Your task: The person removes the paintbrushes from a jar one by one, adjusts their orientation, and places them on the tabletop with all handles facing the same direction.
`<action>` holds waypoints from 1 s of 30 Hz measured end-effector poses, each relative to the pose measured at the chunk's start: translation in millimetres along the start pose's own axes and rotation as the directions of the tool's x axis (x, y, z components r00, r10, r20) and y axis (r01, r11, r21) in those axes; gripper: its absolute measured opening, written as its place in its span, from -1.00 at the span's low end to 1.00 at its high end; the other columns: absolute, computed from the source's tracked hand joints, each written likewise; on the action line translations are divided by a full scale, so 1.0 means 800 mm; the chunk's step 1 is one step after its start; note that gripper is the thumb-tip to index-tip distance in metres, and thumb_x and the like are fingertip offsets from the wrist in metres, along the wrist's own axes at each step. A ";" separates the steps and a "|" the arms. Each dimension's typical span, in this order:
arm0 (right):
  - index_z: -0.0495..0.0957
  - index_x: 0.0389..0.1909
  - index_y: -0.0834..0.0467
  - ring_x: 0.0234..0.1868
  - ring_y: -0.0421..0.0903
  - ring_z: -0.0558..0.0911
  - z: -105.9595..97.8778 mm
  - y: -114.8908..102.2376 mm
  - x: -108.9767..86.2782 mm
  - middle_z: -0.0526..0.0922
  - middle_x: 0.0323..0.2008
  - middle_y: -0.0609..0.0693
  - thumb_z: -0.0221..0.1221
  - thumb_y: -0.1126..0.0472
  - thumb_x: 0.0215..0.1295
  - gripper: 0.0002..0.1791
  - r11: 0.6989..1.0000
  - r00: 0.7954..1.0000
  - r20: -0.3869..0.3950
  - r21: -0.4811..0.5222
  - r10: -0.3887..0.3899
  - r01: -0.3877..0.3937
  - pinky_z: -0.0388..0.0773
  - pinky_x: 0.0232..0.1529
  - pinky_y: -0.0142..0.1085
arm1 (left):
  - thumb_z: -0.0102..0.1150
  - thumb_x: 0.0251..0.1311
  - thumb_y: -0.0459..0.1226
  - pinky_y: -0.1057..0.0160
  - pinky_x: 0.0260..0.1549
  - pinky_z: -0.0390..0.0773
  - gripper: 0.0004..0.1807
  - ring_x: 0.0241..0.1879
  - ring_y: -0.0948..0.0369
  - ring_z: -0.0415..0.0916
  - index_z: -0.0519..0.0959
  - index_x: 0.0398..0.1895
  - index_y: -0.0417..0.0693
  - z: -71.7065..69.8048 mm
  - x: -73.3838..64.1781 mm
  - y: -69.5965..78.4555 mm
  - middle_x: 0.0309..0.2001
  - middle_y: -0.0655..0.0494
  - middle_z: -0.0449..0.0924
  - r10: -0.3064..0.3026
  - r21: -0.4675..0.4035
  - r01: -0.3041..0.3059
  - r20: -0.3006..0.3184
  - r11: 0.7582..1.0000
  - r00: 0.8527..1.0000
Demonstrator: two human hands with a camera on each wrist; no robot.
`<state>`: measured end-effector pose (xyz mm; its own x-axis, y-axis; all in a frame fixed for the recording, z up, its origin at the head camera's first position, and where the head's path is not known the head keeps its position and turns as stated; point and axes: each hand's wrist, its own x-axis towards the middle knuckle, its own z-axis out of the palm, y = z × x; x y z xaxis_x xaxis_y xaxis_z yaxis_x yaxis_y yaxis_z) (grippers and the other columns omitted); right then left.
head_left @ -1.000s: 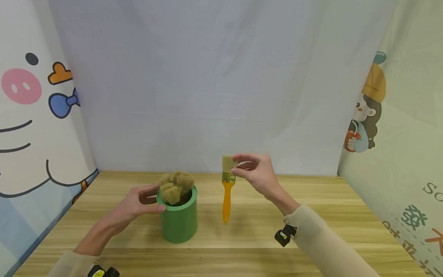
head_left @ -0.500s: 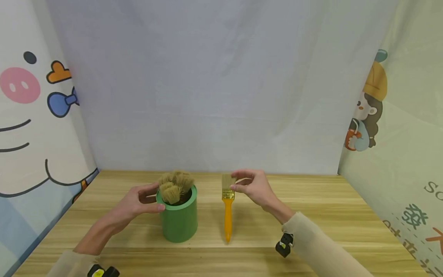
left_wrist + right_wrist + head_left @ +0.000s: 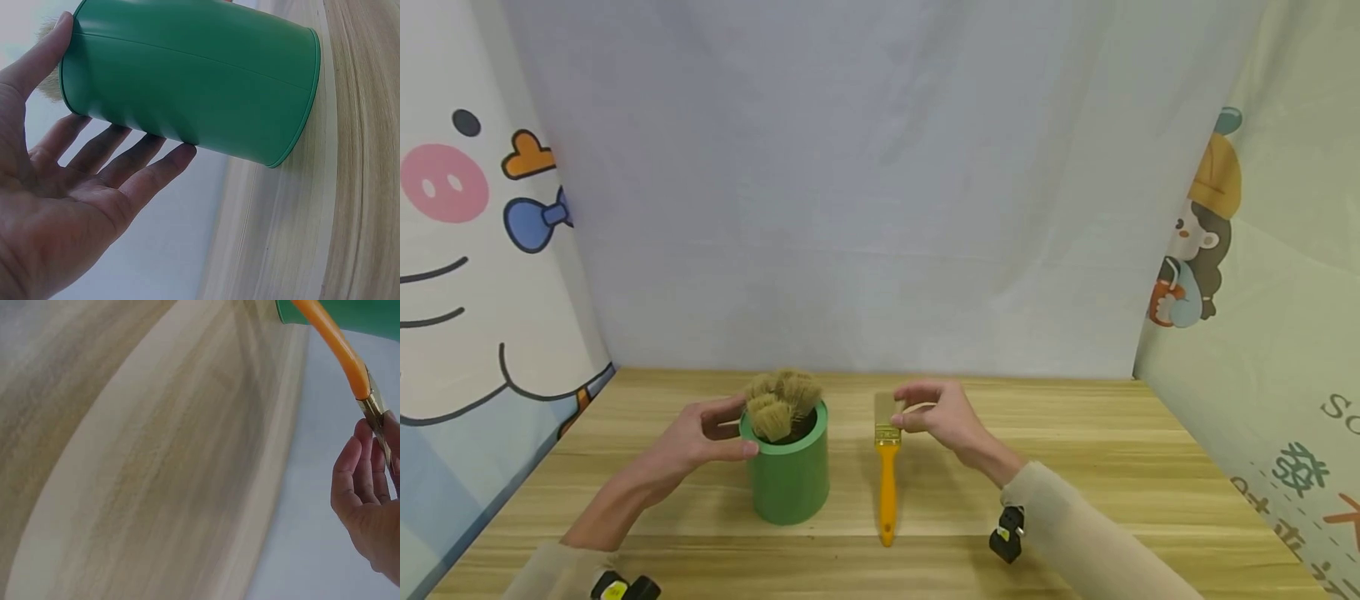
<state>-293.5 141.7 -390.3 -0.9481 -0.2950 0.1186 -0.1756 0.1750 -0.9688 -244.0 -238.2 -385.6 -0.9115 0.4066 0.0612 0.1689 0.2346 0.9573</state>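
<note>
A green cylindrical pot [image 3: 790,483] stands upright on the table, with the bristle heads of several brushes [image 3: 781,406] showing above its rim. The left hand [image 3: 696,437] holds its left side. In the left wrist view, the thumb lies at the rim and the fingertips touch the wall of the pot [image 3: 187,75]. To the right of the pot, the right hand [image 3: 943,421] pinches a flat paintbrush [image 3: 887,492] by the bristle end. Its orange handle [image 3: 337,347] points toward the person. Whether the handle's end touches the table cannot be told.
The wood-grain table [image 3: 1075,442] ends at a pale cloth backdrop [image 3: 880,208]. Printed cloths hang at both sides, a pig figure [image 3: 447,183] on the left one and a cartoon figure [image 3: 1195,242] on the right one. Both wrists wear small black cameras [image 3: 1007,533].
The right hand has come down toward the table with the paintbrush, first quickly, then a little more and slightly leftward. The left hand and the pot have stayed put.
</note>
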 end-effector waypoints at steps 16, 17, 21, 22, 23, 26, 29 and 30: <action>0.65 0.04 0.49 -0.26 -0.09 0.72 0.008 0.020 0.014 0.72 -0.18 0.22 0.41 0.53 0.18 -0.62 0.997 0.995 0.065 -0.002 0.072 -0.072 0.75 -0.07 -0.08 | 0.42 0.31 -0.21 -0.17 0.29 0.48 0.04 0.45 -0.39 0.24 -0.01 0.65 -0.43 0.000 0.000 0.003 0.55 -0.51 0.06 0.003 0.001 -0.003 -0.010 1.000 1.000; 0.65 0.04 0.49 -0.26 -0.08 0.72 0.009 0.022 0.014 0.72 -0.19 0.23 0.40 0.53 0.19 -0.63 0.997 0.995 0.072 -0.005 0.075 -0.075 0.75 -0.07 -0.07 | 0.42 0.31 -0.21 -0.16 0.29 0.48 0.04 0.45 -0.39 0.24 0.00 0.64 -0.43 0.000 0.000 0.003 0.55 -0.51 0.06 0.003 0.000 -0.003 -0.011 1.000 1.000; 0.66 0.01 0.51 -0.28 -0.08 0.73 0.011 0.030 0.016 0.72 -0.21 0.24 0.41 0.54 0.19 -0.65 0.996 0.993 0.082 -0.022 0.083 -0.081 0.75 -0.09 -0.07 | 0.43 0.30 -0.21 -0.17 0.30 0.47 0.05 0.44 -0.39 0.24 0.00 0.64 -0.44 0.001 0.000 0.002 0.55 -0.52 0.05 0.001 -0.002 -0.001 -0.014 1.000 1.000; 0.67 0.00 0.50 -0.29 -0.08 0.73 0.012 0.032 0.017 0.72 -0.23 0.24 0.41 0.55 0.19 -0.66 0.996 0.993 0.083 -0.027 0.085 -0.083 0.76 -0.10 -0.07 | 0.43 0.30 -0.21 -0.17 0.30 0.47 0.05 0.44 -0.39 0.25 0.00 0.64 -0.45 0.002 0.000 0.002 0.55 -0.52 0.06 0.002 -0.003 -0.002 -0.013 1.000 1.000; 0.68 -0.01 0.50 -0.31 -0.08 0.73 0.012 0.034 0.017 0.72 -0.24 0.24 0.42 0.55 0.19 -0.67 0.996 0.993 0.084 -0.038 0.089 -0.086 0.76 -0.12 -0.09 | 0.44 0.30 -0.21 -0.17 0.30 0.46 0.05 0.44 -0.39 0.25 0.00 0.64 -0.45 0.002 0.000 0.002 0.55 -0.52 0.06 0.001 -0.004 -0.002 -0.013 1.000 1.000; 0.69 -0.03 0.49 -0.34 -0.07 0.74 0.015 0.038 0.018 0.72 -0.28 0.20 0.43 0.55 0.18 -0.69 0.994 0.991 0.090 -0.063 0.097 -0.092 0.77 -0.17 -0.12 | 0.44 0.30 -0.21 -0.18 0.31 0.45 0.06 0.44 -0.38 0.25 -0.01 0.64 -0.44 0.002 0.000 0.002 0.55 -0.51 0.07 0.000 -0.009 0.000 -0.009 1.000 1.000; 0.70 -0.05 0.48 -0.36 -0.08 0.74 0.017 0.039 0.018 0.73 -0.30 0.16 0.44 0.53 0.17 -0.69 0.991 0.990 0.096 -0.098 0.104 -0.095 0.77 -0.20 -0.15 | 0.43 0.30 -0.21 -0.17 0.30 0.47 0.05 0.45 -0.39 0.25 -0.01 0.64 -0.44 0.002 -0.001 0.002 0.55 -0.51 0.08 0.000 -0.013 0.000 -0.007 1.000 1.000; 0.71 -0.05 0.47 -0.36 -0.08 0.74 0.018 0.039 0.018 0.73 -0.31 0.15 0.45 0.53 0.17 -0.69 0.989 0.990 0.096 -0.114 0.104 -0.093 0.76 -0.21 -0.17 | 0.43 0.31 -0.21 -0.17 0.29 0.48 0.05 0.45 -0.39 0.24 -0.01 0.65 -0.43 0.001 -0.001 0.002 0.55 -0.51 0.07 0.000 -0.013 0.000 -0.006 1.000 1.000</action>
<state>-308.9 129.1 -421.7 -0.9316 -0.3635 -0.0044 -0.1154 0.3072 -0.9446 -242.6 -237.2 -384.5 -0.9139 0.4011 0.0626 0.1639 0.2234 0.9609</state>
